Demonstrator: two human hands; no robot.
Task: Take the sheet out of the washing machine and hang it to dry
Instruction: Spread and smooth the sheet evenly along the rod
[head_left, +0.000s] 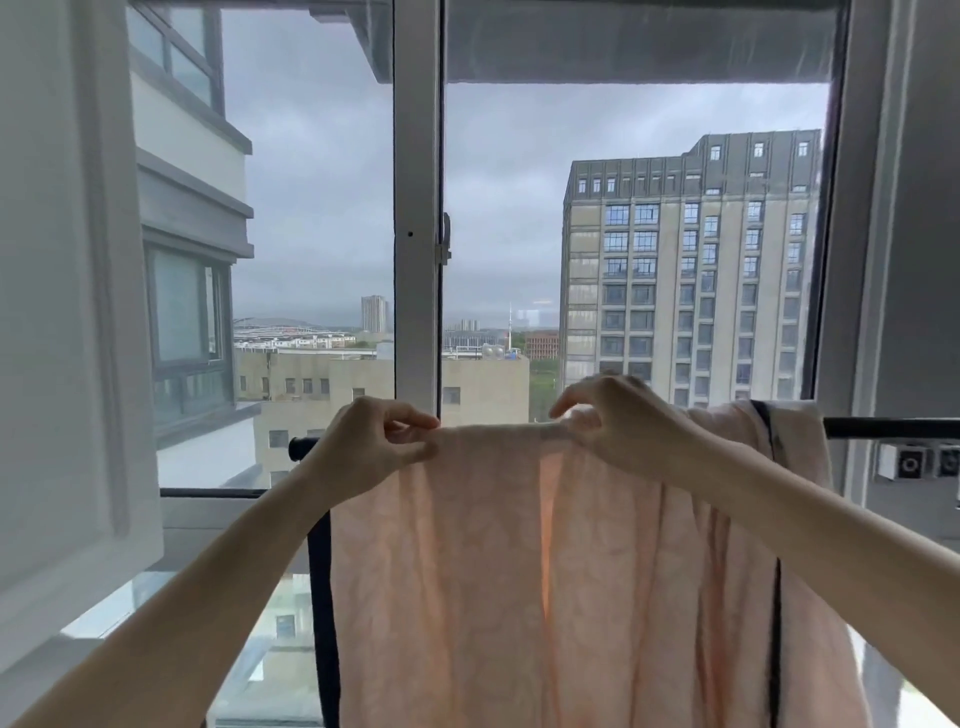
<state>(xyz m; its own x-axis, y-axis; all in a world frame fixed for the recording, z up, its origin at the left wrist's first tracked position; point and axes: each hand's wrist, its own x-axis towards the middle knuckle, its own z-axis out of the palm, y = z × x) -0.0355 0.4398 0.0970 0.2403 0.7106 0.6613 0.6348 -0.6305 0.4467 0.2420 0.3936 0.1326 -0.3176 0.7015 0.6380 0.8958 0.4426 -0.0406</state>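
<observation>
A black rail (883, 428) runs level across the window, and the pink sheet (467, 561) hangs draped over it. The left hand (363, 447) and right hand (618, 426) each pinch the sheet's top fold where it lies along the rail. Left of the left hand's pinch the rail's bare end shows. Between the two pinches the fold covers the rail. Right of the right hand's pinch the sheet bunches on the rail, then bare rail runs on.
</observation>
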